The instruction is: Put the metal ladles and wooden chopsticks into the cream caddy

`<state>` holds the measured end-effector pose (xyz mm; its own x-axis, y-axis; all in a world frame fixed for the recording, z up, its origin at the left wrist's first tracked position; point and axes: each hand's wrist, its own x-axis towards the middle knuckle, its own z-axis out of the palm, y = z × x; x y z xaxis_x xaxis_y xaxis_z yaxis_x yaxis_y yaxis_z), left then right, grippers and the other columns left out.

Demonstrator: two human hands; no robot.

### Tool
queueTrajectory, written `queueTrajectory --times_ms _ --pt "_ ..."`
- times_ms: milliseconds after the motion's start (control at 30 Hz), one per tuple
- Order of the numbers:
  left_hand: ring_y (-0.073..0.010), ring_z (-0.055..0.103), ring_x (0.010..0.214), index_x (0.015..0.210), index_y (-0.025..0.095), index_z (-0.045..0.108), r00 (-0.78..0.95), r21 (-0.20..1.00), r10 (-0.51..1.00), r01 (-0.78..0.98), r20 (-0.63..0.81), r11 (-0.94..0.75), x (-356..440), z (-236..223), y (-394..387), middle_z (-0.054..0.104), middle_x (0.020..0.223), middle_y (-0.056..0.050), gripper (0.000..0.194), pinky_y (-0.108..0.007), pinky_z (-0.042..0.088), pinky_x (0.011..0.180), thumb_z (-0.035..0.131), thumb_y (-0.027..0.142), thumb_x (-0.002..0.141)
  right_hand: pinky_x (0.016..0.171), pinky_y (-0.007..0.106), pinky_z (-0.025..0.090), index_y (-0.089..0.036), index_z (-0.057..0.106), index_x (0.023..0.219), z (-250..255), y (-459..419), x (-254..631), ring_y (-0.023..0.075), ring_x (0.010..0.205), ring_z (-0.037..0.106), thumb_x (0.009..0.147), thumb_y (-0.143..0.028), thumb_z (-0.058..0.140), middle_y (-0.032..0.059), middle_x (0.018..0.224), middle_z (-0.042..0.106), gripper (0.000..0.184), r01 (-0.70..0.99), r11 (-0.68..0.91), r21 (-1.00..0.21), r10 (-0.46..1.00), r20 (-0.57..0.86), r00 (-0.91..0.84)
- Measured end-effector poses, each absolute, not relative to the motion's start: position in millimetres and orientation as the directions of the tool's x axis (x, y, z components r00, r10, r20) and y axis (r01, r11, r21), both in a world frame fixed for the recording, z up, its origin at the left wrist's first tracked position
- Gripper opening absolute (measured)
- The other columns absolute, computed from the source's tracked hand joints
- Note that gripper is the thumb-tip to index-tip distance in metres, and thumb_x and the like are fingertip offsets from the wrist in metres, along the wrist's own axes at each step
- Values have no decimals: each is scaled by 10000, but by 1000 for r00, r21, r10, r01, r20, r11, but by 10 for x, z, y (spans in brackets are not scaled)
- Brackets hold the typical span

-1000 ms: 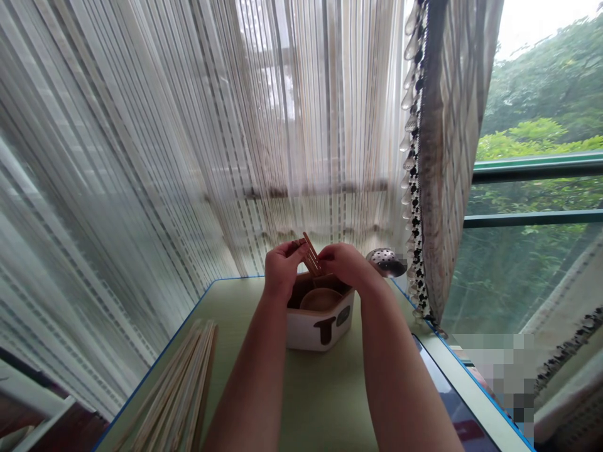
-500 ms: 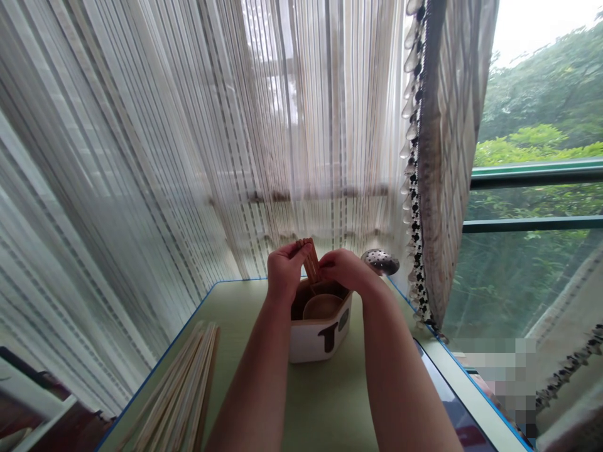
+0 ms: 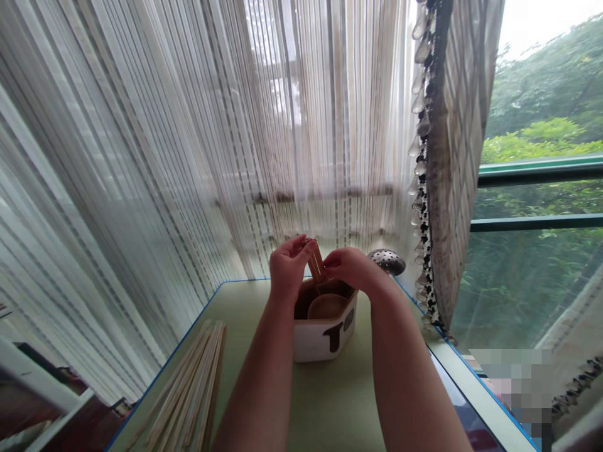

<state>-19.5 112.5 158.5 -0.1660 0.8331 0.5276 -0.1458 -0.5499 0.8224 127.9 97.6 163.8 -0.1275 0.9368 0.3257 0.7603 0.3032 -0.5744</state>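
Note:
A bundle of brown chopsticks (image 3: 317, 263) stands tilted in the back of a white utensil holder (image 3: 311, 343) with a brown inside and a dark mark on its front. My left hand (image 3: 288, 269) is closed around the upper ends of the chopsticks, thumb in front. Lower down, my right hand (image 3: 347, 269) pinches the same bundle from the right, just above the holder's rim; its fingertips are partly hidden. A round brown cup-like piece (image 3: 328, 306) sits inside the holder. Behind my right wrist shows the perforated metal head of a skimmer (image 3: 387, 260); its handle is hidden.
Pale thin wooden sticks (image 3: 188, 389), seemingly in clear wrappers, lie on the left of the light green table (image 3: 325, 408). A dark glossy panel (image 3: 455, 392) lies along the right edge. Sheer striped curtains (image 3: 188, 157) hang behind, with a window at right.
The view has shifted slightly, so the table and holder appear a little further right. My left fingers have lifted and shifted at the chopsticks' tops; my right hand stays at the bundle.

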Motion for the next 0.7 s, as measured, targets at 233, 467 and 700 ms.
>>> queueTrajectory --times_ms 233,467,700 --pt "-169 668 780 996 141 650 -509 709 688 -195 518 -678 -683 2010 800 693 918 -99 435 -268 529 646 685 423 666 674 254 468 -197 693 914 1903 577 1278 172 774 641 731 -229 604 52 854 704 206 757 399 -517 861 496 -115" --pt "-129 646 668 978 156 643 -684 664 554 -135 475 -736 -1483 1910 100 670 1002 -110 398 -158 410 417 594 454 719 683 270 492 -218 663 942 2206 -113 801 169 815 632 810 -292 531 43 944 678 201 642 651 -405 684 680 -264" --pt "-143 629 696 917 112 658 -666 859 643 -9 377 -512 -2244 857 -240 664 973 -130 435 -160 404 403 601 486 702 713 275 498 -210 639 963 1453 -408 -332 162 840 627 828 -267 495 51 945 667 205 382 723 -575 683 516 -517"
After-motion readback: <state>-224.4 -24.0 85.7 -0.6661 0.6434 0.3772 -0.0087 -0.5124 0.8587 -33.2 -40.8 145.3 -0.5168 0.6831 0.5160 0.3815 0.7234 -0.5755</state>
